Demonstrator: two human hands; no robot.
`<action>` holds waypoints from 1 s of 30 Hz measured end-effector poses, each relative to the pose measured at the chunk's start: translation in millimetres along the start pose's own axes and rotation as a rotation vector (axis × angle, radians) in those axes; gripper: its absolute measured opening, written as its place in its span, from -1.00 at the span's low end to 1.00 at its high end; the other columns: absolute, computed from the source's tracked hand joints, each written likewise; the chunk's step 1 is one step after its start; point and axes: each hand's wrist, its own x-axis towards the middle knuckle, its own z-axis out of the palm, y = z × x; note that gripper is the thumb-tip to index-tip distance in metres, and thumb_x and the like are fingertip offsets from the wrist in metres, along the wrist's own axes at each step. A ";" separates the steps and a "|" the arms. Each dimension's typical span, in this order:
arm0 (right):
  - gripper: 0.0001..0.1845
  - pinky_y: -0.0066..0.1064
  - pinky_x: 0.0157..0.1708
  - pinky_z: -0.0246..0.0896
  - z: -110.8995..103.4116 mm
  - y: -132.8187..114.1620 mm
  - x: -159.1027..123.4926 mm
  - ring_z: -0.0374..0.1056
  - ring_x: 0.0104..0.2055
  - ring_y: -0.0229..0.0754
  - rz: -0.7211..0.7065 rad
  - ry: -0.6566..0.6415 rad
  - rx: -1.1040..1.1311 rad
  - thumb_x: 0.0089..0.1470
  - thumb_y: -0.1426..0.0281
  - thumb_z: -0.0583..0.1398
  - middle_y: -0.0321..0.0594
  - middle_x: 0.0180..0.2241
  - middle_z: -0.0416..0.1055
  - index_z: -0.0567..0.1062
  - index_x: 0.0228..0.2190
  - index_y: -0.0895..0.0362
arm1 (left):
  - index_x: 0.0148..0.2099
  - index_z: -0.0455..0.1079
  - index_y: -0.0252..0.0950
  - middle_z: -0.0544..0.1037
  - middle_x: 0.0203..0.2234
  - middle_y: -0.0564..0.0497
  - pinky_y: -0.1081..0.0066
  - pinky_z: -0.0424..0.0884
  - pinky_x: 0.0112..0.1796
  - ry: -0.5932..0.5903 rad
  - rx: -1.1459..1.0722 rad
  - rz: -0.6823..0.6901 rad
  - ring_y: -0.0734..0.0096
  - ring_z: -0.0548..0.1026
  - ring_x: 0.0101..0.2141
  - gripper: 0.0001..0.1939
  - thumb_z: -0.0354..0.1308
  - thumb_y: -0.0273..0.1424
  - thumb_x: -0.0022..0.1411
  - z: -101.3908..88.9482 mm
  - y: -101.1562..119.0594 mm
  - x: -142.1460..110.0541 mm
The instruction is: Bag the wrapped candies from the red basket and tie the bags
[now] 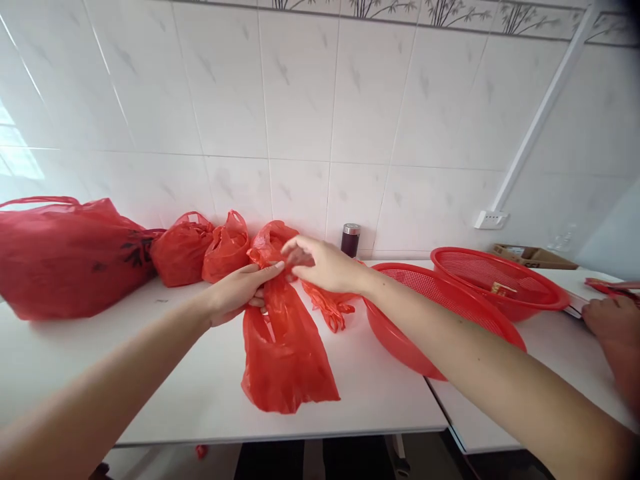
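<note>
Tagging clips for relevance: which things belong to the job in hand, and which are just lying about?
Job: red bag in the left hand, right hand close; probably crumpled red plastic, bulging bags.

Lying about, apparently: dark flask; cardboard box; red baskets, role unclear.

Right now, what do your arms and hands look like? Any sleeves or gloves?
No sleeves show: the left forearm and right forearm are bare, the right with a few tiny dark dots. No gloves, rings or watch show on the left hand or right hand.
</note>
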 end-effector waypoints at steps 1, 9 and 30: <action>-0.73 -0.39 -0.24 0.31 0.4 4.4 -3.6 0.36 -0.24 -0.29 0.041 -0.024 -0.010 0.06 0.55 0.11 -0.29 -0.27 0.41 0.37 -0.17 0.08 | -0.52 0.18 -0.29 0.08 -0.68 0.21 0.55 0.18 -0.59 -0.023 -0.006 -0.010 0.65 0.07 -0.66 -0.55 0.15 -0.05 0.18 -0.3 -2.2 0.2; -0.88 -0.41 -0.25 0.33 10.3 -21.2 -32.1 0.36 -0.31 -0.33 -0.025 -0.061 0.398 0.11 0.47 0.14 -0.33 -0.36 0.34 0.30 -0.26 0.10 | -0.39 0.42 -0.32 0.48 -0.52 0.00 0.43 0.37 -0.39 -0.255 0.028 0.153 0.47 0.40 -0.49 -0.71 0.13 -0.19 0.22 -5.9 -4.3 -1.4; -0.84 -0.39 -0.14 0.23 56.5 42.0 -38.6 0.32 -0.27 -0.31 0.243 0.024 0.623 0.21 0.35 0.06 -0.29 -0.33 0.36 0.40 -0.32 0.15 | -0.10 0.47 -0.16 0.54 -0.12 0.02 0.37 0.34 -0.11 0.262 0.779 0.570 0.29 0.47 -0.12 -0.72 0.01 -0.26 0.24 6.5 -39.7 9.1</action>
